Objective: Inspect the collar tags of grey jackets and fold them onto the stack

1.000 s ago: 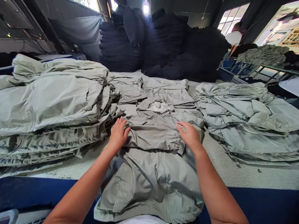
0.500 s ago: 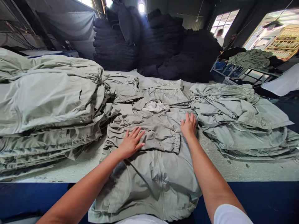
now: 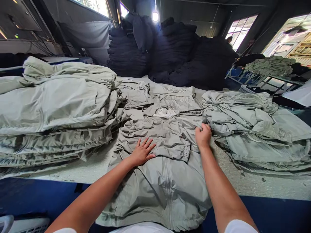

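Observation:
A grey-green zip-front jacket (image 3: 155, 181) lies in front of me, its lower part hanging over the table's near edge. One sleeve (image 3: 167, 147) with an elastic cuff is folded across the chest. My left hand (image 3: 143, 151) rests flat on that sleeve with its fingers spread. At the jacket's right edge, near the shoulder, my right hand (image 3: 203, 133) is closed, its fingers curled on the grey-green fabric.
Tall piles of similar garments stand on the left (image 3: 55, 106) and right (image 3: 257, 129) of the table (image 3: 252, 186). Folded garments (image 3: 175, 95) lie beyond the jacket. Dark fabric stacks (image 3: 170, 51) rise behind. A white basket (image 3: 29, 225) is at the lower left.
My right hand has gone from spread fingers to a closed grip on the jacket's edge. My left hand stays flat on the sleeve. The camera view has shifted slightly.

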The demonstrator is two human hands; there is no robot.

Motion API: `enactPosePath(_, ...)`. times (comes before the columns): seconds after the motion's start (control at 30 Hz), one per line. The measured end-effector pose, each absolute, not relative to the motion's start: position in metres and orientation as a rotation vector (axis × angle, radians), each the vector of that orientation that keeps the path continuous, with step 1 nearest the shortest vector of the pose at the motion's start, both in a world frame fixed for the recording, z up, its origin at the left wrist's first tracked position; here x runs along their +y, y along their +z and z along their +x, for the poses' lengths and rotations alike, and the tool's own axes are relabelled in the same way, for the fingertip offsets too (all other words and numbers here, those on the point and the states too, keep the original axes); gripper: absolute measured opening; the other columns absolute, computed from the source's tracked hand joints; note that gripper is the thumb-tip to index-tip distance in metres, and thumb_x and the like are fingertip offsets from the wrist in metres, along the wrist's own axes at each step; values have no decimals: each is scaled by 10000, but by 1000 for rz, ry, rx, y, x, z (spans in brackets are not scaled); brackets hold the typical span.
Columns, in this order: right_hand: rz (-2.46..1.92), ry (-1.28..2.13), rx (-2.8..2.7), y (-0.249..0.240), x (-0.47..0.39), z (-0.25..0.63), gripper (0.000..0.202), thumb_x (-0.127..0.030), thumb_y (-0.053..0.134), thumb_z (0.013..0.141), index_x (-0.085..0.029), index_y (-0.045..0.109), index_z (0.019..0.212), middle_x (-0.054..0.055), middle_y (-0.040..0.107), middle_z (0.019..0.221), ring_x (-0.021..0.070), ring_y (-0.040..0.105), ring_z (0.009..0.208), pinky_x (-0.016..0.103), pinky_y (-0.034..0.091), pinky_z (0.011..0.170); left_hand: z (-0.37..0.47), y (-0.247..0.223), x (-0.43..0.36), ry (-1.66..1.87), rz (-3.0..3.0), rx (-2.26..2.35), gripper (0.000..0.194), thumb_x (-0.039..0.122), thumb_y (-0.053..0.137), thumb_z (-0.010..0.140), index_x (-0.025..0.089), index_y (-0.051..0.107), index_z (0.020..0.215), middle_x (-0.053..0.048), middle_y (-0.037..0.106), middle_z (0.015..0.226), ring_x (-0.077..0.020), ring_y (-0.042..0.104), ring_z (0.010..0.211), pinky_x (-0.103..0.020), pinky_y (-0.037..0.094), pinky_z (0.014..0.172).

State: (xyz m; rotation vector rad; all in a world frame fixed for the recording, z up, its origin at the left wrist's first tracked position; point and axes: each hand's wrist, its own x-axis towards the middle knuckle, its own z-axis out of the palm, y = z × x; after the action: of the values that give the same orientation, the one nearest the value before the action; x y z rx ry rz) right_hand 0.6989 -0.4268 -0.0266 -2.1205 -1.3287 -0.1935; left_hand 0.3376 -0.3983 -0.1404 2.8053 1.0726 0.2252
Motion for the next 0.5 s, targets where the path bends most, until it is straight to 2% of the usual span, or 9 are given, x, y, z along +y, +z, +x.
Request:
enactPosePath(0.07,-1962,-252,-1706,-27,-454,659,236,-229,527,916,-163,752,940,181,714,1050,316,621,1049,417,466,970,338,-141,-399,231,2805,1075,708,677,383,1039,328,348,1654,-101,262,1754,-352,165,1640,-699,105,1283)
enactPosePath(0.13,-1625,-42,-2229,-29,-484,620,205,-289,574,954,-216,764,937,113,739,986,265,651,988,364,483,917,338,-142,-399,240,2806,1077,698,671,386,1041,334,353,1651,-96,266,1753,-353,169,1639,-700,108,1282)
enactPosePath(0.23,-1387,89,-2317,-30,-516,589,290,-349,502,1043,-272,782,1022,68,769,998,223,687,940,338,512,880,337,-146,-398,275,2816,1069,693,662,396,1041,340,345,1652,-96,282,1748,-356,184,1635,-706,106,1279)
enactPosePath(0.3,-1498,-34,-2033,-25,-517,592,346,-355,448,1063,-267,781,1102,94,767,1060,244,695,990,367,529,924,337,-147,-398,294,2820,1070,695,661,406,1039,342,340,1654,-95,291,1746,-358,187,1634,-705,107,1279)
enactPosePath(0.37,-1700,-159,-1725,-20,-502,609,390,-306,429,1044,-237,733,1279,137,721,1241,273,687,1069,397,538,958,338,-147,-398,295,2815,1077,694,661,411,1038,343,347,1651,-94,299,1744,-358,191,1633,-704,111,1279)
enactPosePath(0.43,-1967,-179,-1566,-17,-479,629,511,-215,477,972,-197,621,1461,174,599,1462,290,677,1125,408,542,962,339,-146,-398,290,2808,1080,692,664,414,1037,343,358,1647,-94,307,1741,-359,197,1631,-704,117,1278)
enactPosePath(0.5,-2221,-84,-1598,-15,-458,646,587,-138,550,869,-187,641,1447,173,575,1503,289,676,1139,391,533,966,340,-144,-399,287,2801,1086,694,669,416,1034,341,368,1644,-96,313,1738,-360,204,1629,-702,120,1279)
